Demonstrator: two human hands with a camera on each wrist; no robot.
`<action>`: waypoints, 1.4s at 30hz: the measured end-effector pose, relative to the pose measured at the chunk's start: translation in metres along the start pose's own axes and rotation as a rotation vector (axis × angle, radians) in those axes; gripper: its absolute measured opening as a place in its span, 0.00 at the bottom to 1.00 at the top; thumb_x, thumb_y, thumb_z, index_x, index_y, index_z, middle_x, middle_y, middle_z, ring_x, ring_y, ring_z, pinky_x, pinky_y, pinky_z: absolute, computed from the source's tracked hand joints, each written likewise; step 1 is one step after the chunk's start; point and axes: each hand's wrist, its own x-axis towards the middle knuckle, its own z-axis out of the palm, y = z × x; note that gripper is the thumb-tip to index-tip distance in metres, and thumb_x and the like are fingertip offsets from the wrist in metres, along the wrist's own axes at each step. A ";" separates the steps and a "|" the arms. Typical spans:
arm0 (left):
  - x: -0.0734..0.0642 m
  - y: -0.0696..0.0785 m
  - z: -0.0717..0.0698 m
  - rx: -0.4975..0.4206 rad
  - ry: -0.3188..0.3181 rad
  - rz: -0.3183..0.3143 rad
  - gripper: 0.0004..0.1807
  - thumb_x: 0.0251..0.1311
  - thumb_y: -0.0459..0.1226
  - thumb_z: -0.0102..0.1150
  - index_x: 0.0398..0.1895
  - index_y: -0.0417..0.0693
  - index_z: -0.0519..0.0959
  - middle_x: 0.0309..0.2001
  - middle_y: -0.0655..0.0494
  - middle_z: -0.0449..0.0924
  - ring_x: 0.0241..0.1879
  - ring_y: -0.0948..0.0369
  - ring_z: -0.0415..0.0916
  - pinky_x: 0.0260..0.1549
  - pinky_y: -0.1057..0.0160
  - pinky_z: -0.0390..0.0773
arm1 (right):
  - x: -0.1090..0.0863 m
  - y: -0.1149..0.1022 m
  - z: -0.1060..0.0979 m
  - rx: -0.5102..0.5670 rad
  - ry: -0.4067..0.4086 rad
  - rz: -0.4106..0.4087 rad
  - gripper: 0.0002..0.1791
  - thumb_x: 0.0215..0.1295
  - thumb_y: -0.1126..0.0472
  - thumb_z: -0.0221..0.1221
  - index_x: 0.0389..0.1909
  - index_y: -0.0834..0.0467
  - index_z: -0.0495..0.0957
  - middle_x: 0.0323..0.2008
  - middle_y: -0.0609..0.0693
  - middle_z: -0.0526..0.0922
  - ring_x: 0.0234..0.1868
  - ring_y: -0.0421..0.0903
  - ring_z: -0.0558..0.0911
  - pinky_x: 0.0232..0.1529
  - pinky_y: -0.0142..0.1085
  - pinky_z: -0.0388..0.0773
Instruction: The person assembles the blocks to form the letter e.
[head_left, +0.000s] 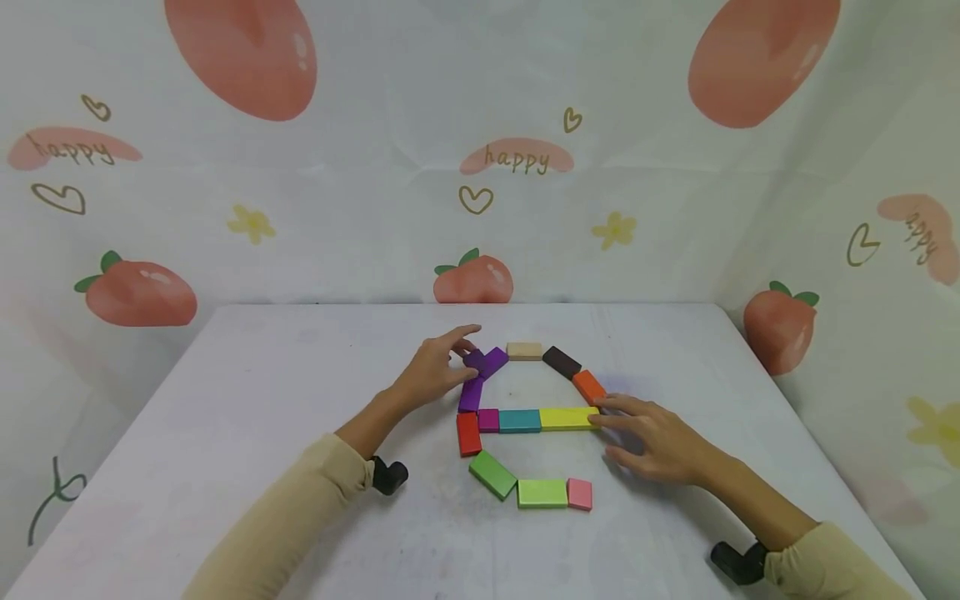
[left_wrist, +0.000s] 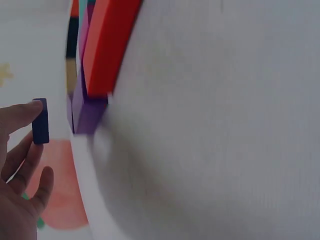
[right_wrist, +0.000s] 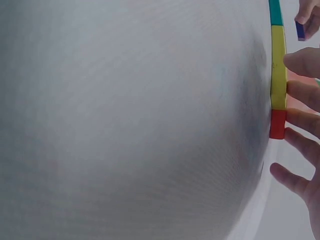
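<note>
My left hand (head_left: 431,372) pinches a dark purple block (left_wrist: 41,125) between thumb and fingers, raised over the upper left of a ring of coloured blocks. Just below and beside it lie two purple blocks (head_left: 471,395), followed downward by a red block (head_left: 468,435). My right hand (head_left: 660,437) has its fingers spread at the ring's right side. Its fingertips are by the orange block (head_left: 588,387) and the right end of the yellow block (head_left: 566,419); whether they touch is hard to tell. A teal block (head_left: 519,421) and a magenta block (head_left: 488,420) continue the middle row leftward.
A beige block (head_left: 524,351) and a dark brown block (head_left: 562,362) form the ring's top. Along the lower side lie a green block (head_left: 492,475), a light green block (head_left: 542,494) and a pink block (head_left: 580,493). A printed curtain (head_left: 360,208) hangs behind the white table (head_left: 225,417).
</note>
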 end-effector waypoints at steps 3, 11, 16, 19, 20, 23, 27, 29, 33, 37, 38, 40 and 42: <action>-0.001 0.014 0.011 -0.006 -0.029 0.018 0.36 0.58 0.32 0.70 0.70 0.46 0.68 0.49 0.48 0.84 0.49 0.55 0.81 0.52 0.53 0.80 | 0.001 0.000 0.000 0.003 0.001 0.000 0.22 0.58 0.53 0.68 0.56 0.50 0.84 0.60 0.54 0.78 0.61 0.58 0.76 0.52 0.61 0.77; -0.010 0.047 0.045 -0.039 -0.109 0.067 0.35 0.57 0.33 0.70 0.69 0.43 0.69 0.46 0.52 0.85 0.47 0.60 0.81 0.50 0.60 0.81 | 0.000 0.000 0.001 0.010 -0.008 0.013 0.23 0.59 0.52 0.68 0.56 0.50 0.84 0.61 0.53 0.78 0.62 0.58 0.76 0.53 0.61 0.76; -0.019 0.071 0.063 -0.067 -0.153 0.110 0.33 0.59 0.33 0.68 0.69 0.43 0.69 0.46 0.54 0.85 0.48 0.62 0.80 0.51 0.62 0.79 | 0.000 0.000 0.001 0.010 0.002 0.003 0.23 0.58 0.52 0.68 0.56 0.50 0.84 0.61 0.54 0.78 0.62 0.59 0.76 0.53 0.61 0.76; -0.027 0.088 0.074 -0.060 -0.184 0.126 0.33 0.60 0.34 0.69 0.69 0.45 0.69 0.47 0.56 0.84 0.48 0.65 0.79 0.51 0.65 0.77 | 0.000 0.001 0.001 0.013 0.010 -0.007 0.23 0.58 0.53 0.69 0.56 0.51 0.84 0.61 0.54 0.78 0.62 0.59 0.76 0.53 0.61 0.76; -0.029 0.093 0.077 -0.055 -0.194 0.132 0.33 0.60 0.35 0.69 0.69 0.46 0.69 0.47 0.58 0.84 0.48 0.67 0.79 0.51 0.68 0.77 | 0.000 0.001 0.001 0.016 0.012 -0.009 0.23 0.58 0.53 0.69 0.56 0.51 0.84 0.61 0.54 0.78 0.61 0.59 0.76 0.53 0.61 0.76; -0.036 0.106 0.087 -0.076 -0.235 0.146 0.34 0.60 0.35 0.69 0.70 0.49 0.69 0.47 0.61 0.84 0.47 0.70 0.77 0.45 0.74 0.76 | 0.000 0.001 0.000 0.021 0.013 -0.012 0.23 0.58 0.54 0.69 0.56 0.50 0.84 0.61 0.54 0.78 0.61 0.59 0.77 0.53 0.62 0.76; -0.042 0.118 0.099 -0.117 -0.291 0.174 0.34 0.60 0.35 0.69 0.70 0.48 0.69 0.47 0.62 0.84 0.46 0.73 0.76 0.39 0.79 0.75 | 0.000 0.001 0.000 0.024 0.014 -0.013 0.22 0.59 0.54 0.68 0.56 0.51 0.84 0.62 0.53 0.78 0.62 0.58 0.76 0.53 0.62 0.76; -0.044 0.122 0.104 -0.119 -0.311 0.194 0.34 0.59 0.36 0.70 0.70 0.47 0.69 0.48 0.62 0.84 0.47 0.74 0.76 0.41 0.79 0.74 | -0.001 0.001 0.001 0.026 0.020 -0.015 0.22 0.59 0.53 0.68 0.55 0.51 0.84 0.61 0.53 0.78 0.62 0.58 0.76 0.53 0.62 0.76; -0.047 0.126 0.111 -0.102 -0.336 0.219 0.33 0.59 0.36 0.70 0.69 0.49 0.69 0.50 0.62 0.83 0.49 0.75 0.76 0.47 0.79 0.73 | -0.001 0.001 0.002 0.025 0.026 -0.021 0.21 0.61 0.52 0.66 0.55 0.51 0.84 0.61 0.53 0.78 0.62 0.58 0.76 0.53 0.62 0.76; -0.048 0.128 0.117 -0.094 -0.349 0.232 0.33 0.59 0.35 0.70 0.68 0.50 0.69 0.49 0.64 0.83 0.49 0.75 0.75 0.48 0.79 0.72 | -0.001 0.002 0.003 0.017 0.023 -0.031 0.21 0.63 0.50 0.65 0.56 0.51 0.84 0.61 0.53 0.78 0.63 0.59 0.75 0.53 0.62 0.75; -0.048 0.128 0.118 -0.096 -0.352 0.234 0.33 0.59 0.35 0.70 0.68 0.51 0.69 0.49 0.64 0.82 0.48 0.75 0.75 0.48 0.79 0.72 | -0.001 0.002 0.003 0.015 0.022 -0.035 0.21 0.63 0.49 0.65 0.56 0.51 0.83 0.61 0.53 0.78 0.63 0.59 0.75 0.53 0.62 0.75; -0.048 0.128 0.121 -0.102 -0.359 0.231 0.33 0.59 0.35 0.69 0.68 0.51 0.69 0.49 0.64 0.82 0.48 0.75 0.74 0.48 0.79 0.71 | -0.001 0.002 0.003 0.012 0.024 -0.042 0.22 0.63 0.48 0.65 0.56 0.51 0.83 0.61 0.53 0.78 0.63 0.59 0.75 0.54 0.62 0.75; -0.048 0.128 0.124 -0.103 -0.365 0.228 0.33 0.60 0.35 0.69 0.68 0.53 0.69 0.49 0.65 0.82 0.48 0.75 0.74 0.49 0.79 0.71 | -0.001 0.003 0.003 0.008 0.027 -0.047 0.23 0.63 0.47 0.65 0.56 0.52 0.83 0.61 0.54 0.78 0.63 0.59 0.75 0.53 0.62 0.75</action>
